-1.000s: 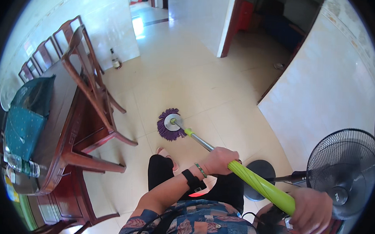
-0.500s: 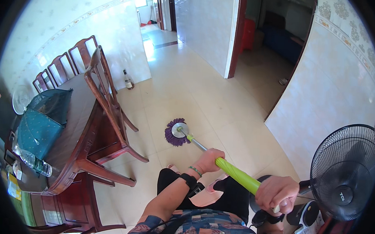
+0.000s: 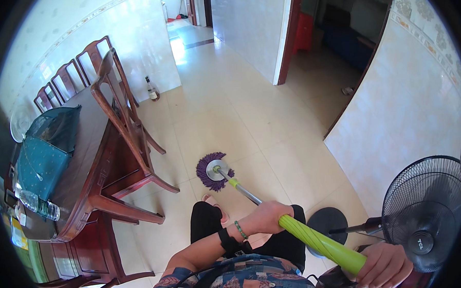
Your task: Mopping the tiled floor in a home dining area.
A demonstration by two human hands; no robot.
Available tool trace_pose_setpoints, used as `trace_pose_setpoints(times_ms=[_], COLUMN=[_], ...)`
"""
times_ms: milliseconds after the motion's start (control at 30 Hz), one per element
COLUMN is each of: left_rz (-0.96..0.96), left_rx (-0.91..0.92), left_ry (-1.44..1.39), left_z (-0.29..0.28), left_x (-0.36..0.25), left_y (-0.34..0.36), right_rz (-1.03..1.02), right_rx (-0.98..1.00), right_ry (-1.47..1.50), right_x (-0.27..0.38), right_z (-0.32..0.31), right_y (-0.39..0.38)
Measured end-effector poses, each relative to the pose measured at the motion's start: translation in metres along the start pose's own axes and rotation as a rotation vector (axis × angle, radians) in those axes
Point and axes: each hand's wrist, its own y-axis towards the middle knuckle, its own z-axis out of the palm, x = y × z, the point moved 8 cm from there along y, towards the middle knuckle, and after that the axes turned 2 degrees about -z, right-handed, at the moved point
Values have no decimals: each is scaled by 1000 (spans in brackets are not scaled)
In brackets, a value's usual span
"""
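Note:
A mop stands tilted on the tiled floor, its round purple string head (image 3: 202,168) spread around a silver disc. My left hand (image 3: 271,217), with a green bead bracelet at the wrist, is closed around the shaft at the lower end of the green grip (image 3: 321,243). My right hand (image 3: 385,268) is wrapped over the top end of the grip, close to a black standing fan (image 3: 422,211). The mop head rests just ahead of my feet, to the right of a wooden chair (image 3: 123,124).
On the left, a dark wooden table (image 3: 86,137) holds a teal mesh food cover (image 3: 42,159) and a plastic bottle (image 3: 40,205). A glass bottle (image 3: 152,90) stands on the floor by the wall. The fan's round base (image 3: 327,225) lies at right. A doorway (image 3: 326,71) opens at far right.
Both hands have moved right and back toward me, drawing the mop head nearer to my feet. The view has shifted slightly, and the fan's base shows more fully now.

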Motion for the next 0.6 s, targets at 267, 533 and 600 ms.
trace_pose_setpoints(times_ms=[267, 533, 600], left_rz=[112, 85, 50], left_rx=[-208, -372, -344], left_ry=[40, 189, 198], left_z=[-20, -50, -57], left_x=[23, 89, 103], left_y=[15, 12, 7], right_rz=[-14, 140, 184], right_rx=[-202, -323, -256], right_ry=[-188, -371, -383], right_x=[-29, -95, -110], right_z=[-11, -19, -16], right_y=[8, -23, -29])
